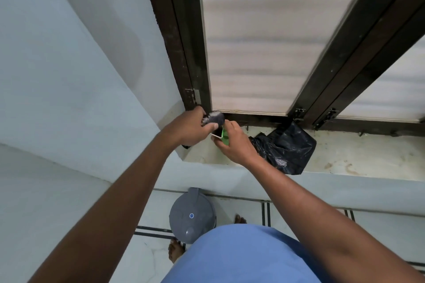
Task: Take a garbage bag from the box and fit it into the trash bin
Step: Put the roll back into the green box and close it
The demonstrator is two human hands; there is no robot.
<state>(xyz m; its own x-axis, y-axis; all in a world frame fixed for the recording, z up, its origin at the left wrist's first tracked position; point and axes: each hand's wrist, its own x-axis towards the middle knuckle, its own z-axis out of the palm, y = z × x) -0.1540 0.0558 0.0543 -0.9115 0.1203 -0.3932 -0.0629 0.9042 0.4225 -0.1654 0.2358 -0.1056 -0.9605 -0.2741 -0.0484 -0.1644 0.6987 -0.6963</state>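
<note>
Two hands meet over the stone sill (345,156). The left hand (190,127) pinches a dark, tightly rolled garbage bag (215,118) — its long axis pointing away toward the window frame (184,53). The right hand (234,145) clasps the small green-and-white box (222,136), open end facing left. A crumpled black plastic bag (287,149) lies beside it — the round grey trash bin (192,215) stands below, lid shut.

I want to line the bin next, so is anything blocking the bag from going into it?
Yes. The bin's grey lid is closed, on the floor below the ledge. The left hand holds the bag roll; the right hand holds the box.
</note>
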